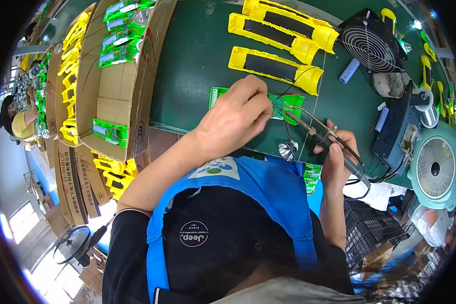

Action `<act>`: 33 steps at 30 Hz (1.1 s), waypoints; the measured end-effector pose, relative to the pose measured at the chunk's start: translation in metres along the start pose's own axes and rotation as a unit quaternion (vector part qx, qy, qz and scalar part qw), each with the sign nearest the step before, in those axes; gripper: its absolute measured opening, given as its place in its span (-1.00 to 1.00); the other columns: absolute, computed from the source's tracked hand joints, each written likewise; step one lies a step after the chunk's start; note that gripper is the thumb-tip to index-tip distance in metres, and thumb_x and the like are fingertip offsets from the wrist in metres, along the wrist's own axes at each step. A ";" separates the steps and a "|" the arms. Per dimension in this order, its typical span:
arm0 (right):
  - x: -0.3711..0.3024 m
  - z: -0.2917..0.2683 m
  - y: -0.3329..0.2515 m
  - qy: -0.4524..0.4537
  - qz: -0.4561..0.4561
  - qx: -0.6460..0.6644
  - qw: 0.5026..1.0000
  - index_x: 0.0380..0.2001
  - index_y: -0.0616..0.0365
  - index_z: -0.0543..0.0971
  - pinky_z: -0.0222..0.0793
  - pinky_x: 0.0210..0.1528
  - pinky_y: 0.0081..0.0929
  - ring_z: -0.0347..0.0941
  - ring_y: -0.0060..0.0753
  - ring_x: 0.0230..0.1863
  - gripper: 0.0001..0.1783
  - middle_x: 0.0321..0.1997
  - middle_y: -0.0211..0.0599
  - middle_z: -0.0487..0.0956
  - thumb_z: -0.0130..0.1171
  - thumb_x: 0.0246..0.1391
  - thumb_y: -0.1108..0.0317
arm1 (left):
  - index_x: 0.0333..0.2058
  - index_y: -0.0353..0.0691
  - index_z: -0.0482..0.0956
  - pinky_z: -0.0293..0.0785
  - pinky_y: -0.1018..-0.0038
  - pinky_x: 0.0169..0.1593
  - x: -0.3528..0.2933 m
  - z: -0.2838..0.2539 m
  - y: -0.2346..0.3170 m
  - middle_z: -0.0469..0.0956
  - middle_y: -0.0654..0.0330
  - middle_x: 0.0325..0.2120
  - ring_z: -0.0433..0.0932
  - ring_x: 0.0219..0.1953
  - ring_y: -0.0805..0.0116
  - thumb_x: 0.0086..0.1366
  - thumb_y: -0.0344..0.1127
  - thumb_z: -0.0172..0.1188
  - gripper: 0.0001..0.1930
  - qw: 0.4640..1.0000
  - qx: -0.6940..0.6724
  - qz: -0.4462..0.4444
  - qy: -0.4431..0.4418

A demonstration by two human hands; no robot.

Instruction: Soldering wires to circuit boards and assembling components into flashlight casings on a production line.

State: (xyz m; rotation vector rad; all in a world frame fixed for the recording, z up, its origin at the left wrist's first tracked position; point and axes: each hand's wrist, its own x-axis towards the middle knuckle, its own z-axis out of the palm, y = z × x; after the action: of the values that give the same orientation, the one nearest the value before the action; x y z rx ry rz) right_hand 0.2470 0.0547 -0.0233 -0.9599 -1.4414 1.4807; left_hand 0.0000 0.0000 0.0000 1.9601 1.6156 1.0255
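A green plastic housing (295,100) with a small circuit board (277,106) lies on the green bench in front of me. My left hand (240,112) covers its middle, fingers closed in a pinch at the board's left side; what they hold is hidden. In my right hand (338,158) is a soldering iron (349,164), gripped by its dark handle. Its tip, with a thin curved metal tube (309,114) alongside, reaches the board's right part. Thin wires run from the board toward a small silver lamp reflector (287,150) near the bench's front edge.
Yellow housings (276,66) lie beyond my hands. To the right are a black fan (370,43), a loose battery cell (349,71), a blue-grey soldering station (396,133) and a mint-green fan (435,164). A cardboard box (117,83) with green assemblies stands left.
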 end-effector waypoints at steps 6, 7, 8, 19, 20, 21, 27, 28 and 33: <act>0.001 0.006 -0.004 0.000 0.005 -0.029 1.000 -0.32 0.24 0.41 -0.07 0.39 -0.03 0.55 -0.54 -0.48 -0.79 -0.58 -0.32 0.55 0.13 0.07 0.33 | -0.56 -0.34 0.35 0.41 0.23 -0.29 0.015 -0.008 0.013 0.37 0.04 -0.38 0.45 -0.35 0.04 -0.03 -0.59 0.14 -0.88 0.995 0.081 -0.046 -0.032; 0.001 0.005 -0.004 -0.007 0.004 -0.032 0.999 -0.31 0.25 0.41 -0.07 0.39 -0.03 0.56 -0.53 -0.48 -0.79 -0.56 -0.33 0.55 0.13 0.07 0.35 | -0.57 -0.35 0.36 0.41 0.21 -0.29 0.018 -0.010 0.016 0.37 0.03 -0.39 0.46 -0.35 0.02 -0.02 -0.59 0.12 -0.90 0.993 0.089 -0.058 -0.057; 0.002 0.005 -0.004 -0.008 0.004 -0.033 0.999 -0.31 0.25 0.41 -0.07 0.39 -0.03 0.56 -0.53 -0.48 -0.79 -0.56 -0.33 0.55 0.13 0.07 0.35 | -0.57 -0.37 0.37 0.42 0.19 -0.28 0.020 -0.012 0.017 0.37 0.02 -0.41 0.46 -0.35 0.00 -0.02 -0.59 0.11 -0.91 0.989 0.097 -0.071 -0.082; 0.005 0.005 -0.010 -0.038 0.014 -0.069 0.997 -0.34 0.22 0.42 -0.09 0.38 -0.04 0.55 -0.59 -0.43 -0.79 -0.58 -0.31 0.61 0.16 0.07 0.31 | -0.58 -0.39 0.39 0.45 0.18 -0.29 0.031 -0.012 0.020 0.38 0.00 -0.43 0.48 -0.39 -0.02 -0.02 -0.57 0.11 -0.93 0.981 0.124 -0.090 -0.122; 0.005 0.006 -0.012 -0.039 0.018 -0.074 0.996 -0.35 0.22 0.42 -0.10 0.38 -0.05 0.55 -0.59 -0.43 -0.78 -0.59 -0.32 0.61 0.17 0.07 0.30 | -0.58 -0.39 0.39 0.45 0.18 -0.29 0.032 -0.012 0.021 0.38 0.00 -0.43 0.48 -0.40 -0.02 -0.02 -0.57 0.11 -0.93 0.979 0.126 -0.093 -0.127; 0.006 0.007 -0.010 -0.035 0.017 -0.073 0.997 -0.36 0.21 0.43 -0.07 0.37 -0.04 0.55 -0.59 -0.44 -0.78 -0.60 -0.34 0.60 0.18 0.07 0.29 | -0.58 -0.40 0.39 0.46 0.19 -0.30 0.032 -0.012 0.020 0.38 -0.01 -0.43 0.48 -0.41 -0.03 -0.02 -0.57 0.11 -0.93 0.979 0.129 -0.090 -0.129; 0.006 0.006 -0.013 -0.055 -0.005 -0.124 0.991 -0.34 0.23 0.42 -0.01 0.36 -0.01 0.53 -0.56 -0.47 -0.71 -0.58 -0.31 0.56 0.19 0.07 0.21 | -0.57 -0.40 0.40 0.46 0.18 -0.31 0.032 -0.012 0.022 0.38 -0.02 -0.43 0.48 -0.42 -0.04 -0.03 -0.57 0.11 -0.94 0.977 0.138 -0.097 -0.132; 0.006 0.006 -0.014 -0.064 -0.013 -0.130 0.989 -0.35 0.24 0.42 0.00 0.36 -0.01 0.53 -0.56 -0.46 -0.70 -0.58 -0.31 0.56 0.20 0.07 0.21 | -0.57 -0.40 0.40 0.46 0.18 -0.31 0.032 -0.012 0.022 0.37 -0.02 -0.43 0.48 -0.42 -0.04 -0.03 -0.57 0.11 -0.94 0.977 0.140 -0.097 -0.130; 0.005 0.003 -0.009 -0.056 -0.030 -0.098 0.993 -0.33 0.23 0.43 -0.02 0.35 0.06 0.53 -0.52 -0.46 -0.70 -0.58 -0.31 0.55 0.19 0.08 0.20 | -0.57 -0.40 0.40 0.45 0.18 -0.31 0.032 -0.011 0.022 0.38 -0.02 -0.42 0.48 -0.43 -0.05 -0.03 -0.58 0.10 -0.95 0.976 0.141 -0.098 -0.131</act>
State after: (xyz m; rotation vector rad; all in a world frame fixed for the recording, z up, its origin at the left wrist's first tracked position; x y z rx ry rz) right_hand 0.2429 0.0583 -0.0137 -0.9542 -1.7065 1.3864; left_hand 0.0087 0.0236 0.0320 1.9612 1.8325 0.4586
